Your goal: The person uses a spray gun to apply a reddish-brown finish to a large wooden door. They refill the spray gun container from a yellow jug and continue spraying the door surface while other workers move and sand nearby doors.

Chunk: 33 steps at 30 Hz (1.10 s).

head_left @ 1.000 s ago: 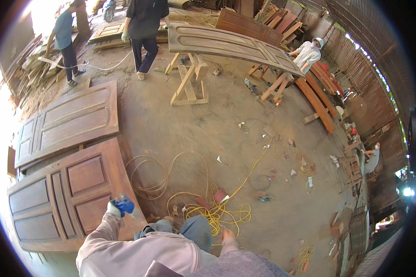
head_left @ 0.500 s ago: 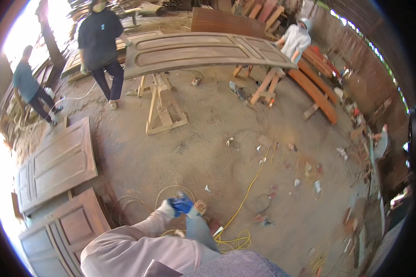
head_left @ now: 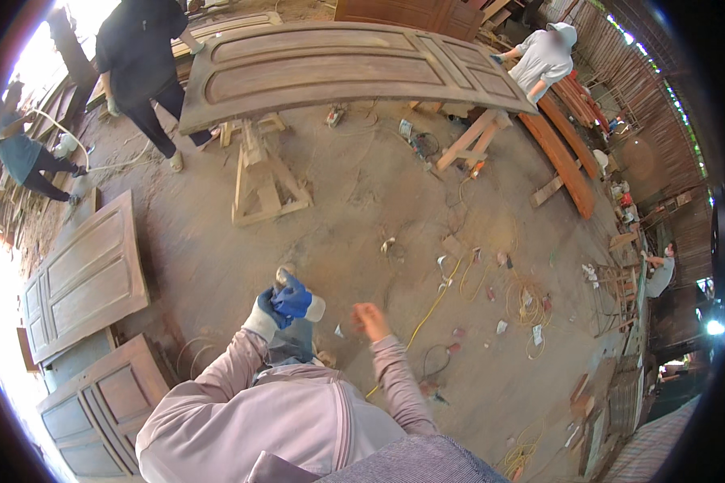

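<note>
My left hand (head_left: 267, 315) wears a blue work glove with a whitish cuff. It grips a second blue glove (head_left: 293, 298), whose pale cuff sticks out to the right. My bare right hand (head_left: 370, 321) is held apart to the right of it, its fingers curled in with nothing visible in them. Both hands hang in front of my body, over the dusty ground. Farther off, a long brown panelled door (head_left: 314, 72) lies across a wooden trestle (head_left: 258, 177) and an orange-brown trestle (head_left: 474, 141).
A person in dark clothes (head_left: 141, 48) and a hooded person (head_left: 544, 60) stand at the door's ends. Two panelled doors (head_left: 89, 278) lie at left. A yellow cord (head_left: 435, 310) and scraps litter the ground. Timber beams (head_left: 560, 161) lie at right. Another person (head_left: 28, 157) bends at far left.
My hands, together before, have parted; the right is now bare. The left has moved up and left with the loose glove. The person at far left has bent down.
</note>
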{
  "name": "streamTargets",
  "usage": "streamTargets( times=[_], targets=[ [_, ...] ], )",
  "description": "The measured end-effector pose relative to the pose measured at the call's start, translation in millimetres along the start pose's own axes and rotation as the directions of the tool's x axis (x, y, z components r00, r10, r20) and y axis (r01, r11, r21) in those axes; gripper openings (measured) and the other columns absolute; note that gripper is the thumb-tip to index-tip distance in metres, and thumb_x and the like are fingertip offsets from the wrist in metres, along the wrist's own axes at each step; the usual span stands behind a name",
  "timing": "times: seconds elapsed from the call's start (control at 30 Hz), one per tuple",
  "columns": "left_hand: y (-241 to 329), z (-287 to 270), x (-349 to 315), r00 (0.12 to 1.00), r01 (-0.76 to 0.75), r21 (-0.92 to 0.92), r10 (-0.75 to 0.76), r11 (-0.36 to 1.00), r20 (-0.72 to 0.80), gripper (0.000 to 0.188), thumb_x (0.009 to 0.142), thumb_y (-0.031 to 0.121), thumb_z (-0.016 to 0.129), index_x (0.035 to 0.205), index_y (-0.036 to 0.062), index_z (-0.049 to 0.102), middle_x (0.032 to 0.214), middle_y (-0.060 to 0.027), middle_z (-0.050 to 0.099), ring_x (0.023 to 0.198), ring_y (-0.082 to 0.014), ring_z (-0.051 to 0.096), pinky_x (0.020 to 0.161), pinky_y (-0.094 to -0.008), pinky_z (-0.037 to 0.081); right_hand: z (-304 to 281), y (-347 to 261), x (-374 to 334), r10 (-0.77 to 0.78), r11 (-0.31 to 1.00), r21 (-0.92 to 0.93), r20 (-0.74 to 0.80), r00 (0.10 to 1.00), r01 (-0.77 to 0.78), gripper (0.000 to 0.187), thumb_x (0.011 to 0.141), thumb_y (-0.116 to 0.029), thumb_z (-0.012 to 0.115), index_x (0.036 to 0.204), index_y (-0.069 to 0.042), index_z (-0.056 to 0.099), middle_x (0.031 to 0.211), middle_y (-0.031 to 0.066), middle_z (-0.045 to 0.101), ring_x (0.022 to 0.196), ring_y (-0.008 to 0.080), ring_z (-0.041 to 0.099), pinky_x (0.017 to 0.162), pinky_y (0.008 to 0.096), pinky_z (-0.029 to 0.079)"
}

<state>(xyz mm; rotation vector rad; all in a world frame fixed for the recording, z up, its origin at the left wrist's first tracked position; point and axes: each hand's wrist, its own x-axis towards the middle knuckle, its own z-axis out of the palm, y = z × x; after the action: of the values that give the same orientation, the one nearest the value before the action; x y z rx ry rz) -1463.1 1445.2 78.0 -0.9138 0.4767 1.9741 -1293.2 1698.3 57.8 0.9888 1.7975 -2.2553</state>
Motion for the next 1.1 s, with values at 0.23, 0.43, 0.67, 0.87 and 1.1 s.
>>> streamTargets(
  times=[0.23, 0.43, 0.67, 0.87, 1.1],
  targets=[
    [78.2, 80.4, 128.4, 0.969, 0.244, -0.088, -0.239, 0.966, 0.066, 0.027, 0.099, 0.032, 0.044, 0.095, 0.0101, 0.06, 0.077, -0.003, 0.059, 0.051, -0.0152, 0.052, 0.046, -0.0263, 0.043, 64.5, -53.0, 114.1, 0.241, 0.883, 0.359, 0.206, 0.948, -0.302, 0.054, 0.098, -0.053, 0.058, 0.133, -0.013, 0.05, 0.114, 0.0075, 0.064, 0.095, 0.0223, 0.067, 0.075, 0.0383, 0.058],
    [151.5, 229.0, 153.3, 0.954, 0.281, 0.144, -0.293, 0.949, 0.065, 0.031, 0.099, 0.034, 0.044, 0.099, 0.0103, 0.063, 0.076, -0.0048, 0.065, 0.057, -0.0193, 0.061, 0.05, -0.0341, 0.052, 50.4, -131.2, 201.2, 0.267, 0.739, 0.595, 0.171, 0.948, -0.315, 0.051, 0.098, -0.049, 0.059, 0.136, -0.016, 0.049, 0.118, 0.0088, 0.064, 0.104, 0.0276, 0.066, 0.08, 0.0417, 0.058],
    [181.0, 256.2, 233.2, 0.915, 0.35, 0.165, -0.374, 0.922, 0.149, 0.032, 0.099, 0.038, 0.042, 0.099, 0.0164, 0.066, 0.089, -0.0056, 0.071, 0.077, -0.0249, 0.069, 0.07, -0.0428, 0.059, 39.9, -186.2, 300.0, 0.025, 0.562, 0.755, 0.395, 0.919, -0.339, 0.034, 0.099, -0.031, 0.057, 0.127, -0.012, 0.057, 0.112, 0.0097, 0.068, 0.099, 0.026, 0.066, 0.074, 0.0413, 0.056],
    [214.7, 187.9, 285.3, 0.979, 0.108, 0.144, -0.131, 0.984, 0.159, 0.03, 0.097, 0.038, 0.044, 0.099, 0.02, 0.067, 0.091, -0.0048, 0.07, 0.082, -0.0246, 0.068, 0.077, -0.0431, 0.057, 67.8, -214.1, 331.1, 0.141, 0.583, 0.733, 0.334, 0.932, -0.351, 0.034, 0.099, -0.029, 0.053, 0.125, -0.009, 0.06, 0.114, 0.0093, 0.069, 0.091, 0.0244, 0.066, 0.066, 0.0383, 0.052],
    [181.6, 308.4, 226.2, 0.988, -0.1, 0.529, 0.147, 0.843, -0.049, 0.03, 0.091, 0.033, 0.063, 0.11, 0.0106, 0.066, 0.098, -0.0096, 0.071, 0.09, -0.0239, 0.067, 0.082, -0.0353, 0.054, 10.2, -257.6, 316.1, 0.157, 0.704, 0.679, 0.136, 0.978, -0.207, 0.032, 0.1, -0.029, 0.051, 0.123, -0.009, 0.062, 0.114, 0.0059, 0.07, 0.088, 0.0249, 0.066, 0.064, 0.0374, 0.053]
  ],
)
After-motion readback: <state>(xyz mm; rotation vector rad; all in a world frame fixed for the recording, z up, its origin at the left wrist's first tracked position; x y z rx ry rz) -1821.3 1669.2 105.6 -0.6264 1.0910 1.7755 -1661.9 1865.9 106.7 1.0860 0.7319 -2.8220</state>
